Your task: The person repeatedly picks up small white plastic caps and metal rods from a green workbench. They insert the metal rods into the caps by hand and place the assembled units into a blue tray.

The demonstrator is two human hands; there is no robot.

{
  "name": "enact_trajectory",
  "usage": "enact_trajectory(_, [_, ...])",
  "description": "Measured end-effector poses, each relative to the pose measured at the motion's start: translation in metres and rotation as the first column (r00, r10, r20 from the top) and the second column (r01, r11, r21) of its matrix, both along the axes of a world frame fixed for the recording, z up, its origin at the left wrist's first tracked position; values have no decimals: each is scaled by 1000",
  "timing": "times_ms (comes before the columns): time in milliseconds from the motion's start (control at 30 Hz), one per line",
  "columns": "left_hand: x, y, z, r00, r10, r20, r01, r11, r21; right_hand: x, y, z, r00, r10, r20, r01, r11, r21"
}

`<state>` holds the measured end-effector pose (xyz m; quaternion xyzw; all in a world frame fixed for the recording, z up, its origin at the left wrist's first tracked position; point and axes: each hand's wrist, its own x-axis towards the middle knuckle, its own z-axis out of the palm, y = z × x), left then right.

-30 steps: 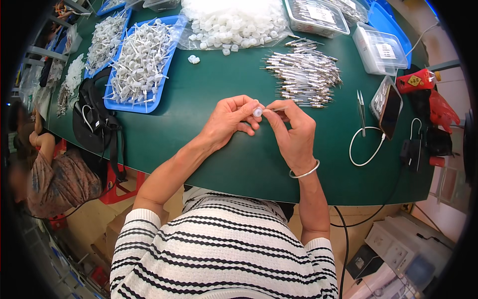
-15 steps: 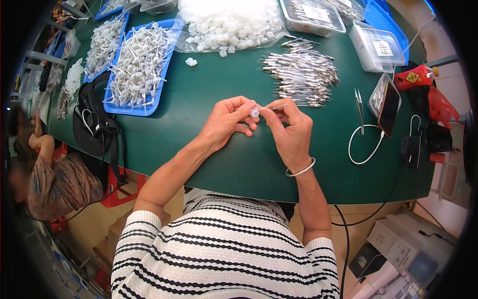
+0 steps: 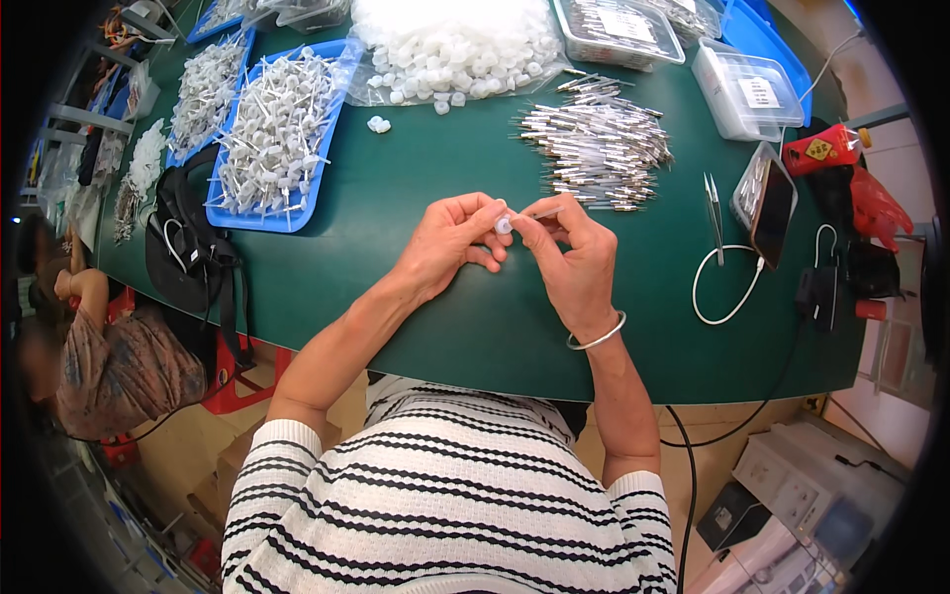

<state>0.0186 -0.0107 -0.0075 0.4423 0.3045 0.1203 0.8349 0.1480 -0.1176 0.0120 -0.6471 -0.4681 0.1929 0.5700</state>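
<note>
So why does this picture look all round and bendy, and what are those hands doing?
The camera sits on the person's head and looks down through a very wide lens, which bends straight edges. The two bare hands are the person's own. The left hand pinches a small white cap, and the right hand holds a thin metal pin against it. On the green table lie a pile of pins, a heap of white caps, a blue tray of joined pieces, tweezers and a phone.

The white cap point(image 3: 504, 226) is mostly hidden by fingers point(image 3: 493, 212); the pin point(image 3: 546, 212) is too thin to make out.
</note>
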Motion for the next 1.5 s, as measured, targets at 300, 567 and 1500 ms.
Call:
enact_trajectory(300, [0, 0, -1, 1000, -2, 14, 2, 1000, -1, 1, 1, 1, 999, 18, -51, -17, 1000, 23])
enact_trajectory(567, [0, -3, 1, 1000, 16, 9, -16, 1000, 4, -3, 3, -5, 996, 9, -94, -7, 1000, 19])
enact_trajectory(1500, [-11, 2, -5, 985, 76, 154, -99, 984, 150, 5, -6, 5, 990, 84, -117, -114, 955, -273])
